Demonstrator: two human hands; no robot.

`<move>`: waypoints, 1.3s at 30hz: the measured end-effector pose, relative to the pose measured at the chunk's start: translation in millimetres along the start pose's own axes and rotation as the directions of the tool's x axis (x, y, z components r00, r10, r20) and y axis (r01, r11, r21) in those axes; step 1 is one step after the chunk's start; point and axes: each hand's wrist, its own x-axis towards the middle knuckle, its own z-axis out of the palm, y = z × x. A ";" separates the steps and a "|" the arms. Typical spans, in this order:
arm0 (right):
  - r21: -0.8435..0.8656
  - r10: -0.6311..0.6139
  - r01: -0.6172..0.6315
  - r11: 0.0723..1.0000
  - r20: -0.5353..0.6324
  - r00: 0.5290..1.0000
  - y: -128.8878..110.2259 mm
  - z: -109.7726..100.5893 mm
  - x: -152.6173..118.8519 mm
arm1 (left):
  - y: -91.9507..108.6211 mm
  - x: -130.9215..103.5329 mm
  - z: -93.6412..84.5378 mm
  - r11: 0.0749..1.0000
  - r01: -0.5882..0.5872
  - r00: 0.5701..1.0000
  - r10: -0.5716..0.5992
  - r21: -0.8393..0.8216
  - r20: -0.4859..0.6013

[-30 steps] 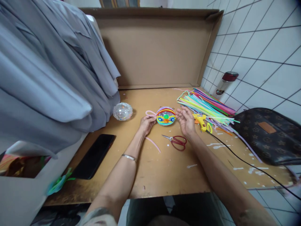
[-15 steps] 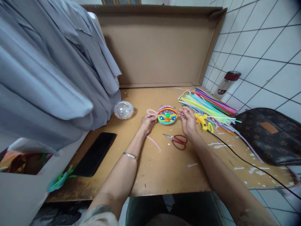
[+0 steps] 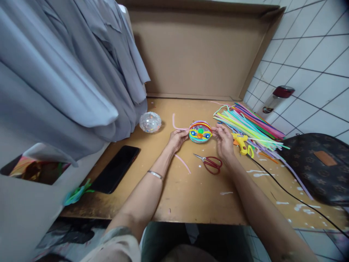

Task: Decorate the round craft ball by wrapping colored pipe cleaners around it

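A clear ball decorated with coloured pipe cleaners [image 3: 200,131] is between my hands, with yellow, red and teal strips, blue eye-like dots and green and orange spots. My left hand [image 3: 177,140] is closed at its left side, pinching a pink pipe cleaner [image 3: 174,122] whose bent free end sticks up. My right hand [image 3: 224,140] has its curled fingertips against the ball's right edge; the exact grip is partly hidden. Another pink length [image 3: 183,163] lies by my left wrist. Below the ball rest red-handled scissors [image 3: 212,164], their blades pointing left.
A plain clear ball [image 3: 150,122] sits at left, behind a black phone [image 3: 117,169]. To the right are bundled pipe cleaners [image 3: 251,123], a yellow glue gun [image 3: 240,142] with its cord, a dark bag [image 3: 321,174] and a bottle [image 3: 275,100]. Cardboard [image 3: 196,54] stands behind.
The pink pipe cleaner's loop beside my left hand has sprung out into a bent, upright end. My right fingertips have come in against the ball. The view has shifted slightly.
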 end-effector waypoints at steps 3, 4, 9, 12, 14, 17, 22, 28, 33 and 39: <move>-0.005 -0.004 0.005 1.000 0.011 1.000 0.0 0.4 -0.2 | -0.6 0.7 0.3 1.000 -0.003 1.000 0.003 -0.020 -0.020; -0.007 -0.007 0.007 1.000 0.011 1.000 0.0 0.7 -0.3 | -1.0 1.0 0.4 1.000 -0.007 1.000 0.007 -0.025 -0.027; -0.001 -0.003 0.003 1.000 0.004 1.000 -0.6 1.1 -0.3 | -3.2 3.0 0.1 0.999 -0.037 0.998 0.036 -0.021 -0.044; 0.000 -0.002 0.002 1.000 0.000 1.000 -1.5 1.1 -0.1 | -4.5 4.4 -0.9 0.998 -0.066 0.997 0.066 -0.002 -0.040; -0.011 -0.005 0.005 1.000 -0.001 1.000 -2.1 1.6 -0.4 | -5.4 5.4 -1.7 0.996 -0.093 0.995 0.093 0.013 -0.037; -0.036 -0.019 0.019 0.999 -0.005 1.000 -3.0 2.9 -1.4 | -6.8 6.9 -2.4 0.990 -0.135 0.990 0.136 0.041 -0.044; -0.059 -0.036 0.036 0.998 -0.006 0.999 -3.9 4.5 -3.0 | -8.1 7.5 -1.3 0.973 -0.209 0.975 0.215 0.099 -0.061; -0.061 -0.044 0.044 0.997 0.002 0.999 -4.0 5.0 -4.8 | -8.8 6.0 1.4 0.957 -0.252 0.966 0.258 0.145 -0.021; -0.047 -0.033 0.033 0.998 0.002 0.999 -5.2 6.3 -5.8 | -8.5 4.7 2.7 0.938 -0.294 0.955 0.297 0.186 0.010; -0.077 -0.044 0.043 0.996 -0.019 0.999 -7.4 7.5 -6.7 | -6.9 1.6 5.0 0.934 -0.302 0.952 0.306 0.193 0.010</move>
